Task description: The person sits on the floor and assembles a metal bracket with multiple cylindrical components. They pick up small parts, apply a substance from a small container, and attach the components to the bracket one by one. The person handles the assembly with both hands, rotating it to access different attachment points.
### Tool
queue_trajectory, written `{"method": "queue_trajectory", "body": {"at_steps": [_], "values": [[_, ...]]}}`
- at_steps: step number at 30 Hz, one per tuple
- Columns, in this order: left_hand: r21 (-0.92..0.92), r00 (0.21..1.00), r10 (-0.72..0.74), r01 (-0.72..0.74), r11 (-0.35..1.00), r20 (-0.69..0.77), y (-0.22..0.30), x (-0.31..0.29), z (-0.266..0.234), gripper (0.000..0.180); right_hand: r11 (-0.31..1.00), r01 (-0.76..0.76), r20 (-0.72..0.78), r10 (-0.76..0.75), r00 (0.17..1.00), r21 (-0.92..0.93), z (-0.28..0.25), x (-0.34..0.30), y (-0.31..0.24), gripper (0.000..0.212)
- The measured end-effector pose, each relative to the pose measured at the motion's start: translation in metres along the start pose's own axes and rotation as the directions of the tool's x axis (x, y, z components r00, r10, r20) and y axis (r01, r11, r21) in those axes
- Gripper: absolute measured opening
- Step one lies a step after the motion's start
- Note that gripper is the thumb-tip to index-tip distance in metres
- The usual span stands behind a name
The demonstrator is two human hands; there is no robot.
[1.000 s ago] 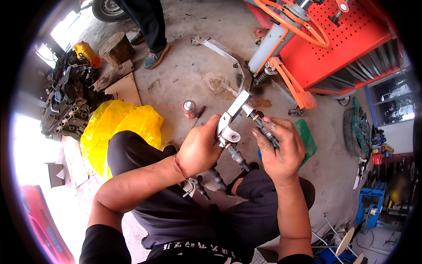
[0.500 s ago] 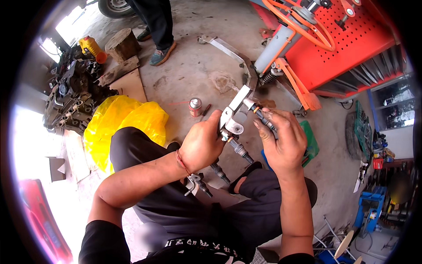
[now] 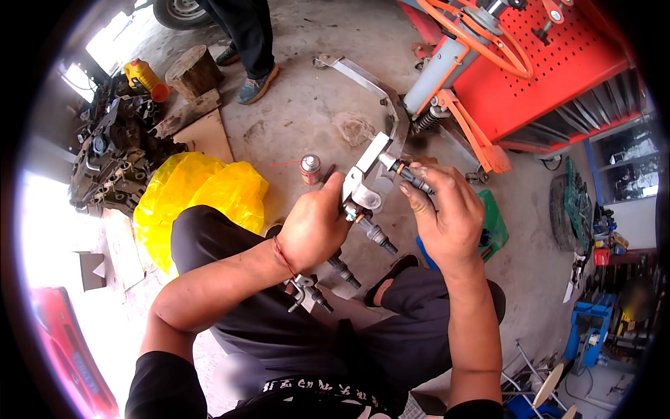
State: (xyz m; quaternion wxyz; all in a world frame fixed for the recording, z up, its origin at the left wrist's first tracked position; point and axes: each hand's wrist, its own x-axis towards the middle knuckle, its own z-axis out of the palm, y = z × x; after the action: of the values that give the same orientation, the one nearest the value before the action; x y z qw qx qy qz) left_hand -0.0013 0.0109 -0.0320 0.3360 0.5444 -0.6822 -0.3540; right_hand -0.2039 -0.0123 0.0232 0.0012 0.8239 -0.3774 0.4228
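Note:
My left hand (image 3: 314,227) is closed around a silver metal fuel rail (image 3: 368,162), held at a slant above my lap. Several dark fuel injectors stick out from one side of it. One fuel injector (image 3: 414,177), at the far end, is pinched between the thumb and fingers of my right hand (image 3: 453,220); an orange ring shows near its top. Just right of my left hand, a second injector (image 3: 377,234) hangs free. Another injector (image 3: 345,270) pokes out below the left hand. The rail's near end (image 3: 303,285) shows beneath my left wrist; its middle is hidden.
A spray can (image 3: 310,167) stands on the floor ahead, by a yellow plastic bag (image 3: 199,192). Greasy engine parts (image 3: 115,150) lie left, near a wood stump (image 3: 194,72). A person's legs (image 3: 251,49) are beyond. A red perforated cabinet (image 3: 551,77) and green container (image 3: 494,225) are right.
Both hands and the fuel rail have shifted slightly left. My right hand keeps its fingers at the far injector, and my left hand keeps its hold.

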Motion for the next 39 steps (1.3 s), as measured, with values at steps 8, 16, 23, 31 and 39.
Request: {"method": "queue_trajectory", "body": {"at_steps": [8, 16, 23, 31, 39], "values": [[-0.022, 0.998, -0.062, 0.063, 0.998, 0.024, 0.0, -0.001, -0.003, 0.052, 1.0, 0.025, -0.041, -0.025, 0.999, -0.018, 0.013, -0.001, -0.005, 0.028], [0.031, 0.998, 0.017, -0.015, 0.999, -0.064, 0.004, -0.004, -0.006, 0.048, 0.984, -0.074, 0.025, 0.071, 0.997, 0.163, 0.01, 0.002, 0.0, 0.033], [0.107, 0.965, 0.138, -0.117, 0.987, -0.221, 0.004, 0.001, -0.007, 0.038, 0.472, -0.645, 0.335, 0.584, 0.739, 0.601, -0.009, 0.001, -0.033, 0.03], [0.105, 0.996, 0.09, -0.088, 0.991, -0.015, -0.002, 0.003, -0.007, 0.051, 0.949, -0.276, 0.145, 0.255, 0.956, 0.154, -0.012, 0.006, -0.016, 0.029], [0.131, 0.987, 0.138, -0.126, 0.983, -0.087, -0.001, 0.002, -0.001, 0.041, 0.592, -0.706, 0.394, 0.586, 0.708, 0.388, -0.014, 0.001, -0.021, 0.042]]}}
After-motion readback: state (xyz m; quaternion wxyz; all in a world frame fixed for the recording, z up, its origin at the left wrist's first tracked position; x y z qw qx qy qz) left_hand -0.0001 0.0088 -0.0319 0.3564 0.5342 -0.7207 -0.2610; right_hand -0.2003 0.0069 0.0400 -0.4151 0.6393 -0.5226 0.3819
